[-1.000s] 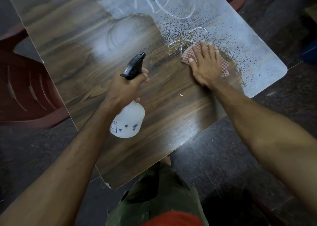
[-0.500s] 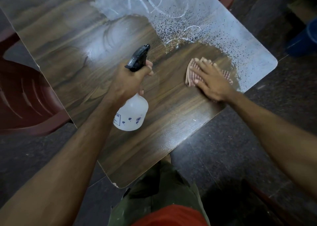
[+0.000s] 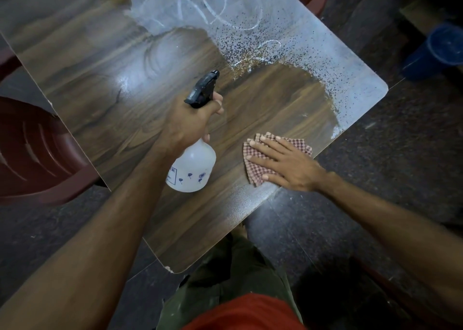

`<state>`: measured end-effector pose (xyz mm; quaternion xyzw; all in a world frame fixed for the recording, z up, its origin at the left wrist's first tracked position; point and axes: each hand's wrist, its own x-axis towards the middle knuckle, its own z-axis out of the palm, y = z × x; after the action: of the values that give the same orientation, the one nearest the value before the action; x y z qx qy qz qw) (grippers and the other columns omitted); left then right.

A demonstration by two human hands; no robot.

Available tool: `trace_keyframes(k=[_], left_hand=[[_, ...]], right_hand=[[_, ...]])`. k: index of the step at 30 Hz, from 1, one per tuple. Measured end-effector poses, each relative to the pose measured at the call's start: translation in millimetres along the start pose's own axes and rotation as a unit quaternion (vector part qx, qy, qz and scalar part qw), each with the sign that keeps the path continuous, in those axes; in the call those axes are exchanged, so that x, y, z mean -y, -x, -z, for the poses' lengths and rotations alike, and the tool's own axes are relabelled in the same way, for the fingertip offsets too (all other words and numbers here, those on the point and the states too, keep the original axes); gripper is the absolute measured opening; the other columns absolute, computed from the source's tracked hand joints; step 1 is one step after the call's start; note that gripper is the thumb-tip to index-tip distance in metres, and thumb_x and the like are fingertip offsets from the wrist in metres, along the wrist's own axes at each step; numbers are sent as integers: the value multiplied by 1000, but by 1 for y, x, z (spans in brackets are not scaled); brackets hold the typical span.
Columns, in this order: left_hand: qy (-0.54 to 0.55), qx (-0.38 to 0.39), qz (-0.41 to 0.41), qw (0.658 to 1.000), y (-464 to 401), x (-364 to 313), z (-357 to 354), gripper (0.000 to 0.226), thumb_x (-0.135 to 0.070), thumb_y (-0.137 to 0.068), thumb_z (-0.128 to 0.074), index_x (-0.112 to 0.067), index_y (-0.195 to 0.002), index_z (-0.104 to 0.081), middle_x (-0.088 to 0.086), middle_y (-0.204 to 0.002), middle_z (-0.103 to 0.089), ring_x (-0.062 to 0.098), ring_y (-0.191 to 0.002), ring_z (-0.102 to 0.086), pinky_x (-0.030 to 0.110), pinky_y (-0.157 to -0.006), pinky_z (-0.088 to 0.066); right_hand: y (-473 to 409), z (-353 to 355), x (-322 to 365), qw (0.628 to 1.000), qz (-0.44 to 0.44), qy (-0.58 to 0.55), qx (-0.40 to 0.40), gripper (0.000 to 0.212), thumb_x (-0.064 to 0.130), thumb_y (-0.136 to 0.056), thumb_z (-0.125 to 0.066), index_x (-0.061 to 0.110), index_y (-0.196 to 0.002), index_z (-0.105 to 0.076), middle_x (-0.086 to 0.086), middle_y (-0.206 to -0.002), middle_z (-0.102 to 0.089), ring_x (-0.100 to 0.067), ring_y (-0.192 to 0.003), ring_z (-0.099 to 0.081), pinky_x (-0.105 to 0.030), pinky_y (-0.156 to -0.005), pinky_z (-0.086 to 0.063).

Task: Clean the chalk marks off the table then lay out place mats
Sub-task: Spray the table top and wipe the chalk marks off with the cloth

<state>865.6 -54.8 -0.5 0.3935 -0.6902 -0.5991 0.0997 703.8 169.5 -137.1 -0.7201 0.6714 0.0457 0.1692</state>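
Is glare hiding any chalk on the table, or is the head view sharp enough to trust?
Head view: sharp; glare whitens the table's far right part around the chalk loops, which stay legible, spray droplets too; wide-angle lens bows the edges.

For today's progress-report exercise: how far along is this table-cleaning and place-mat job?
Done: the near part of the table shows bare wood grain. In hand: the right hand presses a checked cloth flat near the edge; the left hand grips the spray bottle. Left: chalk loops and droplets at the far corner; no place mats in view.
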Motion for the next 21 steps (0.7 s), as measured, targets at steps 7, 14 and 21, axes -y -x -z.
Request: trace_keyframes(k=[7, 14, 21], left_hand=[[-1, -1, -7, 1000, 5, 8, 2, 9, -18, -91, -62, -18, -96, -69, 0, -93, -74, 13, -33, -49, 26, -42, -44], [-6, 4, 3, 1000, 1, 2, -15, 11, -19, -93, -61, -16, -101, -67, 2, -95, -73, 14, -34, -50, 28, -46, -44], [0, -36, -2, 999, -7, -9, -31, 7, -17, -93, -61, -18, -96, -67, 4, -93, -73, 13, -33, -49, 25, -42, -44]], right_hand=[[-28, 30, -63, 974, -213, -58, -50, 71, 66, -96, -12, 32, -158, -7, -3, -167, 6, -21, -153, 8, -51, -123, 3], [-21, 11, -20, 987, -152, -10, -43, 70, 65, -97, -11, 30, -158, -6, -6, -166, 5, -24, -152, 9, -47, -121, 7], [-14, 24, -88, 975, -210, -41, -62, 74, 68, -95, -7, 29, -158, -9, -5, -167, 3, -23, -153, 4, -47, -121, 5]])
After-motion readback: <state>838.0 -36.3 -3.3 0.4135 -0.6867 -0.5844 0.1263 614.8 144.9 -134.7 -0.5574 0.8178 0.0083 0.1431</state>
